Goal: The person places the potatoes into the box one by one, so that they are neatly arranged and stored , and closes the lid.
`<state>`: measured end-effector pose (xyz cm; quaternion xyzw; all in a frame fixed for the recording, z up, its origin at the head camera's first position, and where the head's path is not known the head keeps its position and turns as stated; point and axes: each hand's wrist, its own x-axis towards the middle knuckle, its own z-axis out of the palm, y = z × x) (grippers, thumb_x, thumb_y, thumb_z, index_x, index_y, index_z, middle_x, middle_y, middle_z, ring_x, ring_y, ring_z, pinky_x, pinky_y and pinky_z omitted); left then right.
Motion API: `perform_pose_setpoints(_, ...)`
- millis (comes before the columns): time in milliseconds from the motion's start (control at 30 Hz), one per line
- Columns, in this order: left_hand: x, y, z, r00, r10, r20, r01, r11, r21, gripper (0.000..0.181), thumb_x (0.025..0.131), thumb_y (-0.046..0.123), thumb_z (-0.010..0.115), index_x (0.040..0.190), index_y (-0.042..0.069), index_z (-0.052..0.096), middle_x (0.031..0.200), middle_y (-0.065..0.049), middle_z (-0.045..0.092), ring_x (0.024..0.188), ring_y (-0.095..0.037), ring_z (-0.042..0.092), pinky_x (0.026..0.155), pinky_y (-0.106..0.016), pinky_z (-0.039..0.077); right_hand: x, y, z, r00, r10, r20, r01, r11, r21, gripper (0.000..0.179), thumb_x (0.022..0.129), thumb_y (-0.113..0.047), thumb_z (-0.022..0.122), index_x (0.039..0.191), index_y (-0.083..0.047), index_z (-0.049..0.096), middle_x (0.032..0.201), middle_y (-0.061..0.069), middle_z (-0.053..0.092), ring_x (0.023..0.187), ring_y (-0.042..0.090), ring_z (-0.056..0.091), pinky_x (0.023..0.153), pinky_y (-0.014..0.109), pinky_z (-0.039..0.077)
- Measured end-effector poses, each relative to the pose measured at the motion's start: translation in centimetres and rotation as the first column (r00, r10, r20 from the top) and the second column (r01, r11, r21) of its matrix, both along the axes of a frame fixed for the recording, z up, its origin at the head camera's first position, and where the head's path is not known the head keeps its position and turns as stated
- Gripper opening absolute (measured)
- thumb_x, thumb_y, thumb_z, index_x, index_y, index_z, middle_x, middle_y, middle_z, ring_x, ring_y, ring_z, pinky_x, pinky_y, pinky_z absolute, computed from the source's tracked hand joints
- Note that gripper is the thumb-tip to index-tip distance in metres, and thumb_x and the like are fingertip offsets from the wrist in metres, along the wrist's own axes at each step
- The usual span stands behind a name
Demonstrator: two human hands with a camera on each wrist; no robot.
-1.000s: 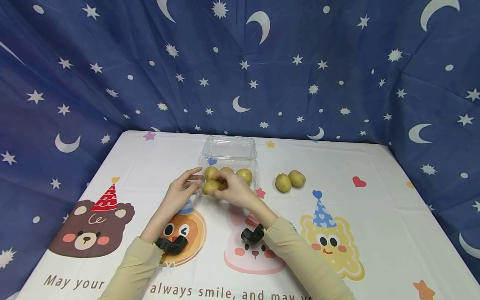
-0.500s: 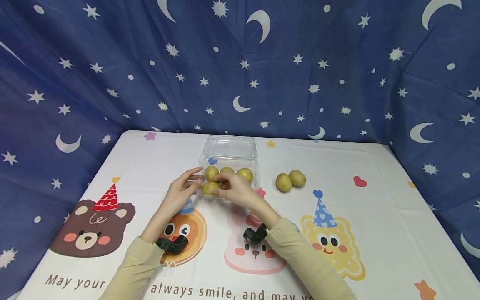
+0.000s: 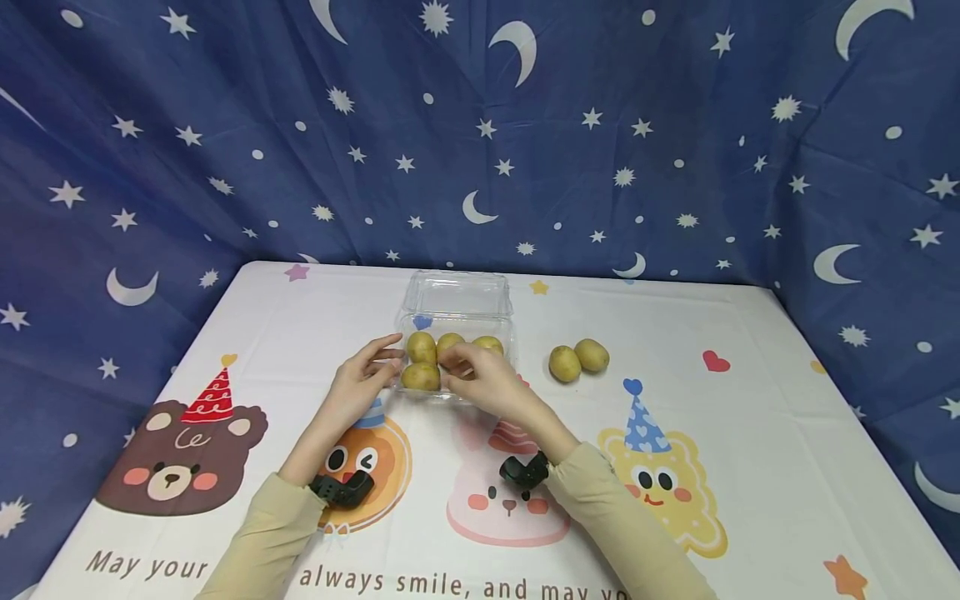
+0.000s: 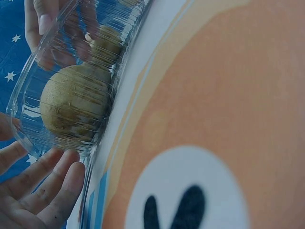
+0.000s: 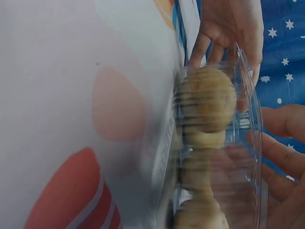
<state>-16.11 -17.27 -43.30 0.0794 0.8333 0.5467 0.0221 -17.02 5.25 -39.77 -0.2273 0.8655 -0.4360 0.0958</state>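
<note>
A hinged clear plastic box point(image 3: 408, 323) lies with its lid point(image 3: 457, 293) raised at the back, with several small yellow potatoes inside. One potato point(image 3: 421, 377) sits at the front left, with another potato point(image 3: 421, 348) behind it. My left hand point(image 3: 362, 379) is at the box's left side; in the left wrist view its fingers point(image 4: 71, 179) are spread beside the plastic. Over the box's front middle hovers my right hand point(image 3: 487, 382), its fingers loosely bent and no potato visible between them. It partly hides the potato point(image 3: 489, 342) at the back right.
Two more potatoes touch each other on the table to the right of the box: a nearer potato point(image 3: 564, 364) and a farther potato point(image 3: 592, 356). A white cartoon-printed cloth point(image 3: 772, 467) covers the table. Behind it hangs a blue star-patterned curtain point(image 3: 555, 192).
My right hand has let go of the front left potato and shifted slightly right, uncovering more of it. The left hand stays at the box's left side.
</note>
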Motion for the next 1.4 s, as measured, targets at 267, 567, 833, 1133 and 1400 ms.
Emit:
perform_pose_setpoints(267,0.1,0.1,0.3,1.000,0.006,0.007,-0.006,1.000,0.005,0.045,0.099,0.018,0.053,0.143,0.011,0.046,0.128,-0.021,0.061,0.105,-0.033,0.066,0.078,-0.024,0.057,0.8,1.6,0.3,0.996,0.010,-0.089,-0.010,1.000,-0.001,0.031,0.089,-0.014,0.066,0.119,-0.004,0.064,0.115,0.010,0.068,0.102,0.022,0.065,0.089,0.040,0.054)
perform_pose_setpoints(567,0.2,0.1,0.2,1.000,0.011,0.021,-0.011,1.000,0.005,0.045,0.099,0.018,0.053,0.143,0.011,0.045,0.129,-0.022,0.060,0.104,-0.033,0.066,0.077,-0.024,0.056,1.9,4.0,0.4,0.989,0.002,-0.150,-0.004,1.000,-0.012,0.030,0.090,-0.014,0.065,0.119,-0.008,0.064,0.117,0.009,0.067,0.102,0.023,0.064,0.087,0.040,0.054)
perform_pose_setpoints(833,0.0,0.0,0.2,1.000,0.002,0.013,-0.002,1.000,0.010,0.045,0.099,0.018,0.052,0.143,0.011,0.045,0.129,-0.022,0.060,0.104,-0.034,0.066,0.077,-0.025,0.056,1.7,5.8,0.5,0.977,-0.053,-0.208,0.030,0.993,-0.112,0.026,0.089,-0.009,0.065,0.115,-0.004,0.065,0.112,0.010,0.068,0.103,0.022,0.064,0.089,0.041,0.054)
perform_pose_setpoints(1133,0.1,0.1,0.1,1.000,0.005,0.016,-0.005,1.000,0.010,0.044,0.099,0.018,0.053,0.142,0.012,0.047,0.128,-0.021,0.061,0.105,-0.034,0.066,0.076,-0.021,0.055,1.0,8.9,0.7,0.965,-0.155,-0.213,0.127,0.982,-0.142,0.027,0.090,-0.011,0.066,0.116,-0.005,0.065,0.113,0.012,0.067,0.103,0.026,0.063,0.090,0.047,0.053)
perform_pose_setpoints(1400,0.0,0.1,0.1,1.000,0.005,0.014,-0.005,1.000,0.013,0.044,0.099,0.019,0.053,0.142,0.011,0.046,0.128,-0.022,0.061,0.104,-0.034,0.066,0.076,-0.021,0.055,0.2,11.9,0.5,0.950,-0.269,-0.157,0.240,0.954,-0.178,0.027,0.091,-0.014,0.065,0.118,-0.009,0.065,0.117,0.012,0.065,0.109,0.028,0.063,0.091,0.041,0.054)
